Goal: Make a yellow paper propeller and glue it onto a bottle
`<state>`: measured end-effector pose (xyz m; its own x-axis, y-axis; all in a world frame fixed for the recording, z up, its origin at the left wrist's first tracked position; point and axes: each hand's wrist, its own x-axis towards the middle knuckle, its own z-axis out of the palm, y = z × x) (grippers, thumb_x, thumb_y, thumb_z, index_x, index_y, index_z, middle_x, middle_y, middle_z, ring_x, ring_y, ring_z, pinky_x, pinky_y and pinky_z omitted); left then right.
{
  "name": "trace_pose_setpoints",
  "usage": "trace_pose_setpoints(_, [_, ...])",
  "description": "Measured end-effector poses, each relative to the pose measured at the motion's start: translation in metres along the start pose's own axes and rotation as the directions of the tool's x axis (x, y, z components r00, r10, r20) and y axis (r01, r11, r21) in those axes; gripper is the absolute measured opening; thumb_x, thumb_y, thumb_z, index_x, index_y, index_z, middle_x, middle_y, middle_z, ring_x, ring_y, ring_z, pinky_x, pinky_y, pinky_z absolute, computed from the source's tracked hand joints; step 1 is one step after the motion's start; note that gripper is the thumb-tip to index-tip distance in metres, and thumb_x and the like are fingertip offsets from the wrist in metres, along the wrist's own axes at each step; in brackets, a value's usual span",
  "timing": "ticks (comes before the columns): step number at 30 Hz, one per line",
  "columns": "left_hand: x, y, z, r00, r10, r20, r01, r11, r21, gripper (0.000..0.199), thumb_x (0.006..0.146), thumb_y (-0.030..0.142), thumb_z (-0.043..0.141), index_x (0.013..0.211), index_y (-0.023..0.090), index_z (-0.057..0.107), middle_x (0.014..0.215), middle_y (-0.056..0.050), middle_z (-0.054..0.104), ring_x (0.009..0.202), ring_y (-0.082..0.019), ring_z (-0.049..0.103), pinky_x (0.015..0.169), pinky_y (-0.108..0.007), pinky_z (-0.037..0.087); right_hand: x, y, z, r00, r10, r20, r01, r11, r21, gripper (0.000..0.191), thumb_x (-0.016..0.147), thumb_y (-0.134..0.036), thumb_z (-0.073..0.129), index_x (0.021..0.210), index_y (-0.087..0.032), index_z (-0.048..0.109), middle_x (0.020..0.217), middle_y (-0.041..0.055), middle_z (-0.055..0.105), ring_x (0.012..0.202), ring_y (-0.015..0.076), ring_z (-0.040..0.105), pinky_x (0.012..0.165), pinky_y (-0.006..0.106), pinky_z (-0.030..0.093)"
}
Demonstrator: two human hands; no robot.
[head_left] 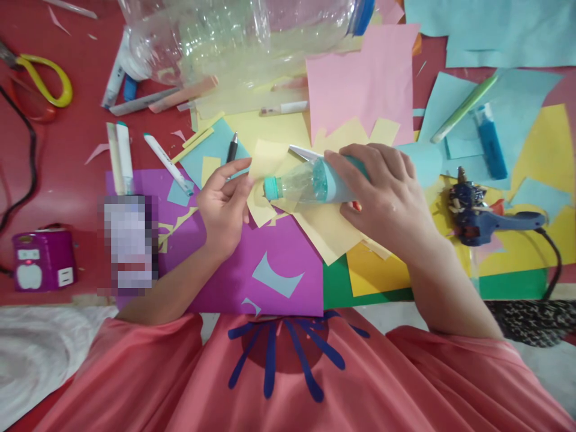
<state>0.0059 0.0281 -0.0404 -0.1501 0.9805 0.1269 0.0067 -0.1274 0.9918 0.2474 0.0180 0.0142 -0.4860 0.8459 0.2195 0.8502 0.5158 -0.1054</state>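
Observation:
A clear plastic bottle (pixel 297 186) with a teal cap (pixel 272 188) lies on its side, cap toward the left. Light blue paper (pixel 337 180) wraps its body. From above, my right hand (pixel 387 192) grips the wrapped part, fingers over the far side and thumb at the near side. My left hand (pixel 225 210) hovers left of the cap, fingers loosely curled, thumb and index finger a little apart. Its fingertips are close to a pale yellow paper piece (pixel 269 159); whether they touch it I cannot tell. Nothing shows in its grasp.
A glue gun (pixel 472 216) with a cord lies at right. Large clear bottles (pixel 202 36) lie at the back. Markers (pixel 166 159), a black pen (pixel 232 147), scissors (pixel 49 78), a phone (pixel 130 240) and a purple power adapter (pixel 44 261) surround the coloured paper, including purple (pixel 216 276).

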Motion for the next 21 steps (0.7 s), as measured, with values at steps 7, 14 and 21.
trace_pose_setpoints(7, [-0.005, -0.003, 0.001, 1.000, 0.009, 0.024, -0.009, 1.000, -0.014, 0.035, 0.090, 0.054, 0.067, 0.118, 0.032, 0.069, 0.065, 0.003, 0.068, 0.057, -0.013, 0.069, 0.037, -0.022, 0.034, -0.007, -0.003, -0.001, 1.000, 0.007, 0.014, -0.007, 1.000, -0.002, 0.068, 0.084, -0.005, 0.046, 0.150, -0.017, 0.041, 0.133, 0.0166, 0.061, 0.125, 0.0343, 0.056, 0.104, 0.053, 0.046])
trace_pose_setpoints(14, [-0.002, -0.008, -0.004, 0.984, -0.131, 0.124, 0.142, 0.986, -0.089, 0.044, 0.083, 0.043, 0.080, 0.123, 0.034, 0.064, 0.106, 0.001, 0.079, 0.047, -0.005, 0.055, 0.037, -0.023, 0.034, -0.009, -0.002, 0.005, 0.998, 0.055, -0.025, -0.055, 0.998, 0.007, 0.073, 0.083, -0.004, 0.046, 0.154, -0.021, 0.035, 0.135, 0.0154, 0.059, 0.126, 0.0362, 0.055, 0.104, 0.055, 0.046])
trace_pose_setpoints(21, [0.002, -0.006, 0.000, 0.981, -0.131, 0.147, 0.145, 0.985, -0.092, 0.031, 0.077, 0.049, 0.082, 0.089, 0.023, 0.069, 0.103, -0.001, 0.076, 0.044, -0.002, 0.049, 0.030, -0.019, 0.025, -0.010, 0.001, 0.004, 0.996, 0.082, -0.035, -0.081, 0.996, 0.039, 0.075, 0.085, -0.004, 0.047, 0.155, -0.027, 0.033, 0.136, 0.0126, 0.059, 0.129, 0.0353, 0.054, 0.106, 0.055, 0.045])
